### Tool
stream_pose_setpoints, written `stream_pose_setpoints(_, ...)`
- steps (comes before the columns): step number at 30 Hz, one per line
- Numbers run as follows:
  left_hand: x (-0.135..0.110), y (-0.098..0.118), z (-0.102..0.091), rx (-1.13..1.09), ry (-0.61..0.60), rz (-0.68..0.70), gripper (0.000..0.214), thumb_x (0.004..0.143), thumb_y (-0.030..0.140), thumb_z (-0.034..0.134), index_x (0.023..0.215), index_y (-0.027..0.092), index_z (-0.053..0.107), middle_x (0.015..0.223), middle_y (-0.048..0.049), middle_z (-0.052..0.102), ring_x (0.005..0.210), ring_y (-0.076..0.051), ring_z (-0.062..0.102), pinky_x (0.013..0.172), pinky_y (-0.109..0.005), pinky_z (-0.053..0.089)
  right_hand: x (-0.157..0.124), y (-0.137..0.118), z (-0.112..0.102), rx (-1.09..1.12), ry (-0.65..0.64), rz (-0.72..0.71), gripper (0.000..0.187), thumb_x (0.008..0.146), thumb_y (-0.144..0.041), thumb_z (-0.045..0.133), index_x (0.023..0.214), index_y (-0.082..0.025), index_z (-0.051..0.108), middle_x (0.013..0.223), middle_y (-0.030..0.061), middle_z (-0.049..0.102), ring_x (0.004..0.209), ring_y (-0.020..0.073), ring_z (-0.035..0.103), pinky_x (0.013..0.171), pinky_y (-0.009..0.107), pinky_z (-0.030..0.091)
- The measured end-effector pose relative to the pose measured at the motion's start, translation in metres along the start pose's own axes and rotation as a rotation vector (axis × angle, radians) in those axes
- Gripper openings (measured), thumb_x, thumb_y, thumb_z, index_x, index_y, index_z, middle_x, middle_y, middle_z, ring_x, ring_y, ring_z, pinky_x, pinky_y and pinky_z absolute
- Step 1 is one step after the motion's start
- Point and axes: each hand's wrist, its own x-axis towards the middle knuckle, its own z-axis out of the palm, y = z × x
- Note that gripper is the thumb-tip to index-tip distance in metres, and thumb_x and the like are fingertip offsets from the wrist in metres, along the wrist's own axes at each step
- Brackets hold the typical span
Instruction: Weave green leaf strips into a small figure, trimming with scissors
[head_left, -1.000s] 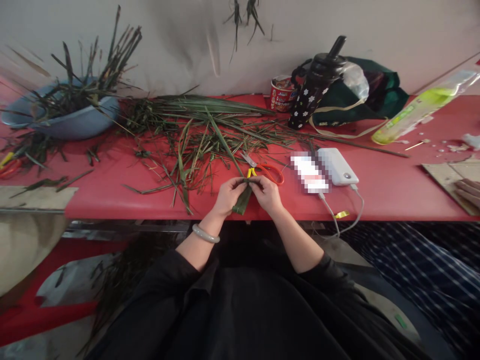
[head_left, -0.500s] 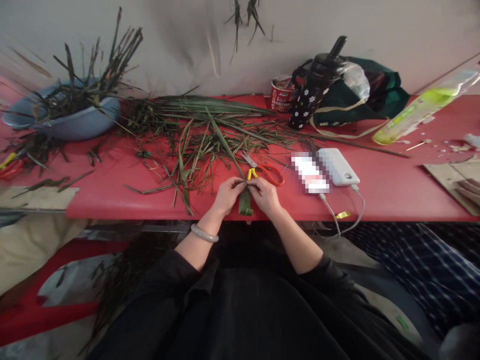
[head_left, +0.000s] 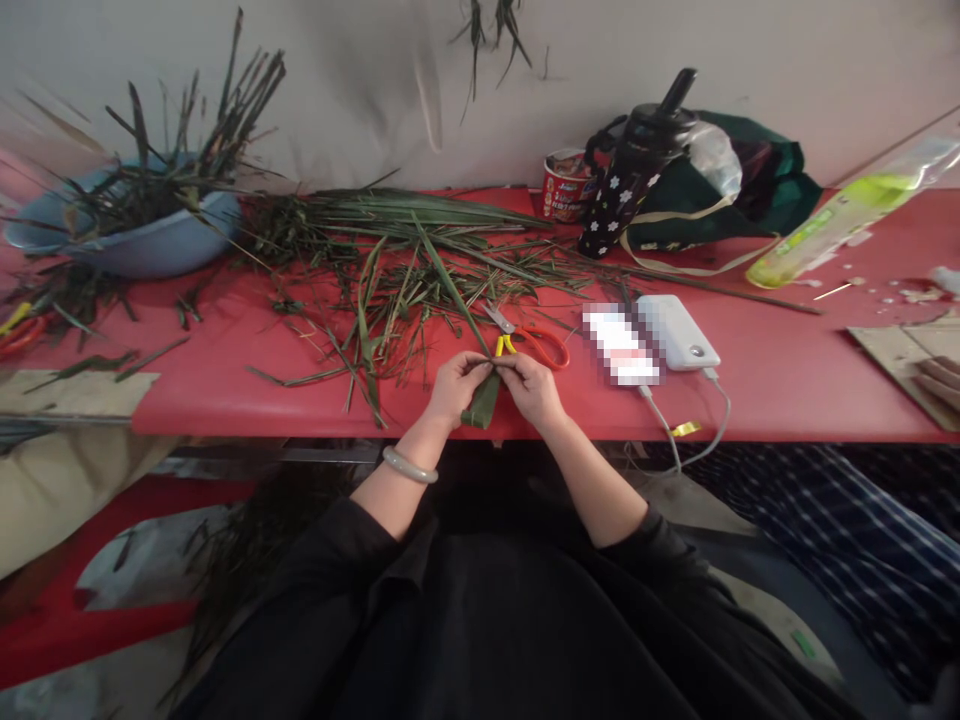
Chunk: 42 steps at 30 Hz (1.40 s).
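Close to the table's front edge, my left hand and my right hand meet fingertip to fingertip, both pinching a long green leaf strip. One stretch of the strip reaches up and away to the left over the table. A wider, folded part hangs below my fingers. The exact spot where the fingers press is hidden. Just beyond them lie scissors with orange and yellow handles. A bangle circles my left wrist. Cut leaf strips are heaped past my hands.
A blue basin of dark stalks stands at far left. Behind on the right are a black tumbler, a red cup, a green bag and a yellow-green bottle. A phone and white power bank lie right. Another person's hand rests at far right.
The hanging folded part of the leaf strip has swung left and tilted toward my left hand. Both hands stay in nearly the same place, still pinching.
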Motion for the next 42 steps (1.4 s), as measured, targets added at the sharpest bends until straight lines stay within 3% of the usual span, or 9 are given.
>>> stream_pose_setpoints(16,0.002,-0.003,-0.004,-0.117,-0.074,-0.083,0.024,0.060,0.025,0.065,0.082,0.016,0.062,0.073,0.0005,0.061,0.065,-0.007,0.054,0.065,-0.021,0.043,-0.003,0.000,0.003,-0.088,0.077,-0.103,0.017,0.082,-0.020,0.043,0.087,-0.022,0.058,0.082,0.0039,0.062,0.080,0.0161,0.059,0.074,0.032,0.050)
stream_pose_setpoints(24,0.000,0.006,-0.004,-0.060,-0.101,-0.173,0.020,0.061,0.029,0.065,0.071,0.013,0.059,0.059,0.0023,0.056,0.052,-0.006,0.048,0.050,-0.018,0.037,-0.005,0.002,0.003,-0.125,0.084,-0.177,0.019,0.082,-0.017,0.042,0.089,-0.022,0.058,0.084,0.0051,0.062,0.084,0.0164,0.058,0.075,0.032,0.050)
stream_pose_setpoints(42,-0.003,0.010,-0.006,-0.065,-0.109,-0.141,0.022,0.064,0.034,0.063,0.066,0.014,0.054,0.053,0.0052,0.046,0.045,-0.003,0.039,0.044,-0.017,0.031,-0.004,0.009,0.004,-0.096,0.025,-0.178,0.022,0.083,-0.018,0.042,0.090,-0.022,0.063,0.090,0.0049,0.059,0.085,0.0140,0.058,0.078,0.029,0.050)
